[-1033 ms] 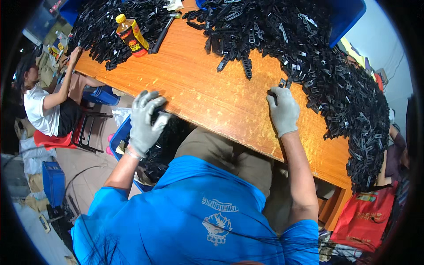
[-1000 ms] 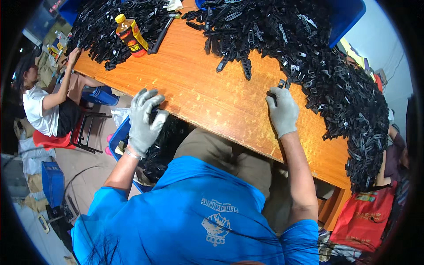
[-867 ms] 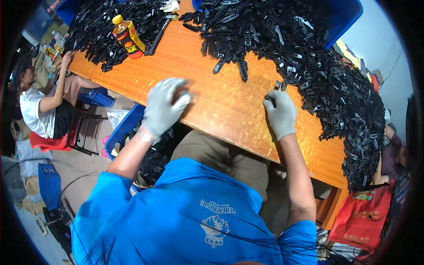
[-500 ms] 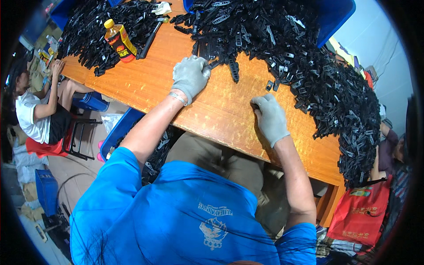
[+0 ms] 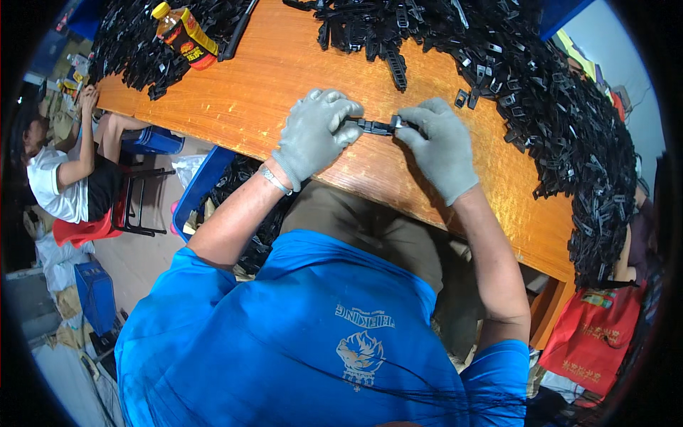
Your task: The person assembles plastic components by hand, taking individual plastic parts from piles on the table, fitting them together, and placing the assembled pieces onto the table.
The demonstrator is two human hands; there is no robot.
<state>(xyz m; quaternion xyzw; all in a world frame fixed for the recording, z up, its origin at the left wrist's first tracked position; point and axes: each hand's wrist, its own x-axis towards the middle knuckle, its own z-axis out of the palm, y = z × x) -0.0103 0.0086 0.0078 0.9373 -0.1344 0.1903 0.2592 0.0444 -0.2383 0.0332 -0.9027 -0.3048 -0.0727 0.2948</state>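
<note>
Clock positions are taken from the held part, twelve pointing away from the wearer. The wooden tabletop [image 5: 249, 92] carries the work. A large heap of black plastic parts [image 5: 569, 149] sweeps round from twelve to four o'clock, its inner margin near the right hand, presumably for easy reach. A smaller black heap [image 5: 128, 53] lies at ten. A blue bin [image 5: 196, 188], holding more black pieces, stands below the table edge towards eight. The gloved left hand [image 5: 316, 132] is at nine and the gloved right hand [image 5: 442, 146] just past three; each grip is closed in a pinch on one end of the same part, likely to steady it from both sides. The capped bottle [image 5: 186, 39] stands at ten, apparently kept outside the working area. The held black part [image 5: 376, 127] spans the gap between the hands (whether its pale right end is a separate piece cannot be told). A loose small clip [image 5: 461, 98] lies between two and three.
</note>
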